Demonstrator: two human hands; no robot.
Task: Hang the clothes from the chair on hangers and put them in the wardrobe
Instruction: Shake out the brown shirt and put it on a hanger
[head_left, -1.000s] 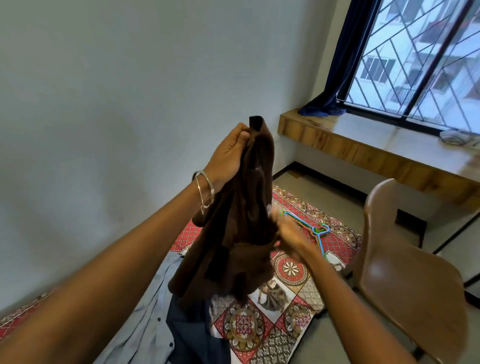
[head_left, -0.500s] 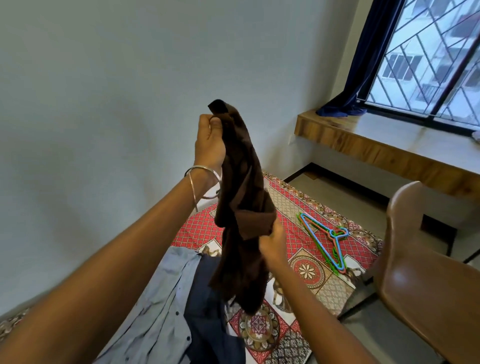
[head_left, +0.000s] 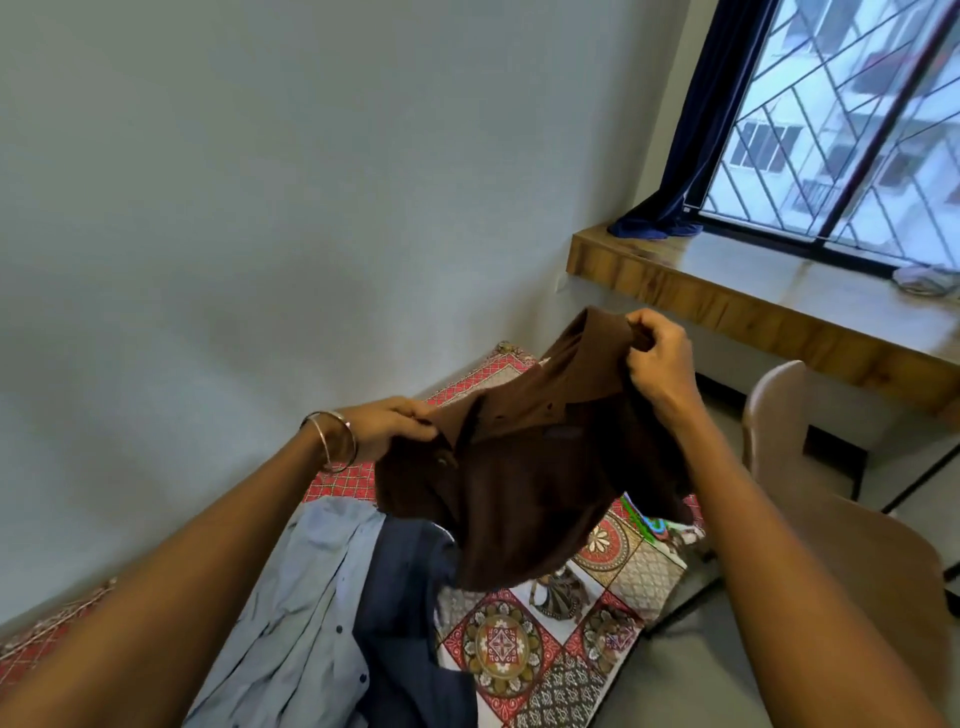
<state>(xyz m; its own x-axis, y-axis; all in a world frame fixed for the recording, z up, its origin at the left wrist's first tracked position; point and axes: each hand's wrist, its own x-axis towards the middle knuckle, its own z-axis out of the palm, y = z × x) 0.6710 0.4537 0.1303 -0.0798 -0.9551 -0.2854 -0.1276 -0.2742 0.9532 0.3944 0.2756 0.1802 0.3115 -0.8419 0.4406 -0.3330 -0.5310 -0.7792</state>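
Note:
A brown collared shirt (head_left: 530, 467) is stretched between both hands above the bed. My left hand (head_left: 389, 423), with bangles on the wrist, pinches its left edge near a button. My right hand (head_left: 657, 358) grips the collar, raised higher on the right. A light blue shirt (head_left: 306, 587) and a dark navy garment (head_left: 405, 613) lie on the patterned bedsheet (head_left: 524, 639) below. Coloured hangers (head_left: 647, 517) peek out from behind the brown shirt's lower right edge. The brown plastic chair (head_left: 831, 525) stands at the right.
A wooden window ledge (head_left: 753, 301) runs along the right under a barred window with a dark blue curtain (head_left: 696, 135). A plain grey wall fills the left. Grey floor lies between bed and chair.
The shirt hung bunched from my raised left hand; now both hands have spread it out sideways. My left hand dropped lower, my right hand rose to the collar.

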